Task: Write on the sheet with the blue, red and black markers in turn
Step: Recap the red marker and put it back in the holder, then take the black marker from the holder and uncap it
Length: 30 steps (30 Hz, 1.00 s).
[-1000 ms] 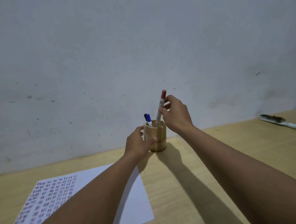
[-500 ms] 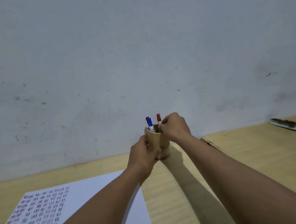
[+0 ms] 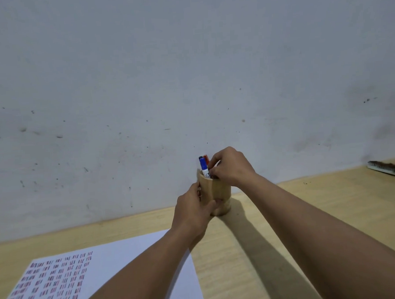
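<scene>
A round wooden cup (image 3: 219, 194) stands on the table by the wall. My left hand (image 3: 193, 213) grips its near left side. The blue marker (image 3: 203, 165) stands upright in the cup, with the black marker's cap (image 3: 200, 158) just behind it. The red marker (image 3: 206, 158) sits in the cup too, its cap level with the blue one. My right hand (image 3: 232, 168) is at the cup's mouth, fingers curled around the red marker's barrel. The white sheet (image 3: 133, 251), covered in rows of small red, blue and dark marks, lies at the lower left, partly under my left forearm.
The light wooden table (image 3: 309, 203) ends at a grey wall (image 3: 188, 81) just behind the cup. A brush (image 3: 387, 169) with dark bristles lies at the far right, near the wall.
My right hand has lowered the red marker from above the cup down into it. My left hand has kept hold of the cup. The view has shifted slightly.
</scene>
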Available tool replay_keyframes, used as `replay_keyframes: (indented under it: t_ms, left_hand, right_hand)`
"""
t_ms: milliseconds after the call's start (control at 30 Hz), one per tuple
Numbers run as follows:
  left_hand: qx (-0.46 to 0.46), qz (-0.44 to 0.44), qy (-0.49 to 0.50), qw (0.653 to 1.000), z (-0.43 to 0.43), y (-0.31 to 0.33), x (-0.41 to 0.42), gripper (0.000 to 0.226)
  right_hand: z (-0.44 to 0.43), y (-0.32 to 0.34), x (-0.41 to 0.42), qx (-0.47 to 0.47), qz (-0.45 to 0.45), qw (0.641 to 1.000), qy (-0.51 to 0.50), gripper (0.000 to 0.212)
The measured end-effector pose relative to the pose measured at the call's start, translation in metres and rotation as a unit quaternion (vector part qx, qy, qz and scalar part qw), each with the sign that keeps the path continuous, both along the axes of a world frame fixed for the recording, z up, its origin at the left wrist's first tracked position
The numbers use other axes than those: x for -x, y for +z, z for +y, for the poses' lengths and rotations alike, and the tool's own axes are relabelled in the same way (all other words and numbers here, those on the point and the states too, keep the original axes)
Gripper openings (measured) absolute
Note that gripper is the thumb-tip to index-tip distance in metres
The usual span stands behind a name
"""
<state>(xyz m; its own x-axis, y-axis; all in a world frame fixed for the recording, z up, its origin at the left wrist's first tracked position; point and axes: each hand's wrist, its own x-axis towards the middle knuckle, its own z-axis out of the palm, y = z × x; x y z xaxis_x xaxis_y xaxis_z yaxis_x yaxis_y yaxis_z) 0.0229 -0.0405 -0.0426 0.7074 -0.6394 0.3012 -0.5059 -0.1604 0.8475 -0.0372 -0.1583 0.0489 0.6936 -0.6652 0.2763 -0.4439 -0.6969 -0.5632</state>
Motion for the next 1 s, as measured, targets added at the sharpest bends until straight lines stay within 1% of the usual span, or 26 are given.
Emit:
replay_keyframes:
  t_ms: [133, 167, 233, 300, 367, 433, 533, 667, 767, 833, 900, 1000]
  left_hand:
    - [-0.005, -0.012, 0.001, 1.0, -0.001, 0.0, -0.003, 0.049]
    - [-0.005, -0.015, 0.001, 1.0, -0.001, -0.001, -0.003, 0.05]
    - [-0.007, -0.019, -0.001, 1.0, -0.001, -0.001, -0.003, 0.051]
    - [-0.009, -0.023, 0.001, 1.0, -0.001, -0.001, -0.004, 0.051]
    - [-0.009, -0.027, 0.003, 1.0, -0.001, -0.002, -0.005, 0.052]
    - [-0.009, -0.027, 0.003, 1.0, -0.001, -0.001, -0.004, 0.053]
    - [-0.011, -0.023, 0.002, 1.0, 0.0, 0.0, -0.002, 0.055]
    - [-0.014, -0.018, 0.005, 1.0, 0.001, 0.002, -0.001, 0.053]
    - [-0.02, -0.022, 0.007, 1.0, 0.002, 0.004, 0.0, 0.054]
    - [-0.03, -0.025, 0.009, 0.999, 0.002, 0.005, 0.002, 0.056]
    - [-0.04, -0.024, 0.011, 0.999, 0.003, 0.008, 0.005, 0.058]
    - [-0.051, -0.024, 0.017, 0.998, 0.006, 0.01, 0.009, 0.057]
  right_hand:
    - [-0.004, 0.006, 0.002, -0.006, -0.034, 0.999, 0.026, 0.017]
    - [-0.004, 0.009, 0.003, -0.001, -0.047, 0.998, 0.036, 0.019]
    - [-0.004, 0.015, 0.004, 0.021, -0.05, 0.996, 0.066, 0.032]
    - [-0.004, 0.02, 0.004, 0.049, -0.021, 0.994, 0.096, 0.051]
    - [-0.004, 0.022, 0.004, 0.063, 0.011, 0.992, 0.11, 0.058]
    - [-0.006, 0.023, 0.006, 0.068, 0.024, 0.991, 0.111, 0.055]
    - [-0.008, 0.02, 0.011, 0.068, 0.019, 0.992, 0.106, 0.04]
    - [-0.012, 0.012, 0.019, 0.036, 0.006, 0.992, 0.121, 0.022]
    - [-0.015, 0.007, 0.02, 0.002, 0.01, 0.994, 0.113, 0.013]
    - [-0.015, 0.006, 0.021, -0.012, 0.023, 0.994, 0.105, 0.011]
    - [-0.013, 0.007, 0.025, -0.003, 0.018, 0.995, 0.093, 0.013]
    - [-0.009, 0.015, 0.032, 0.002, -0.039, 0.997, 0.07, 0.014]
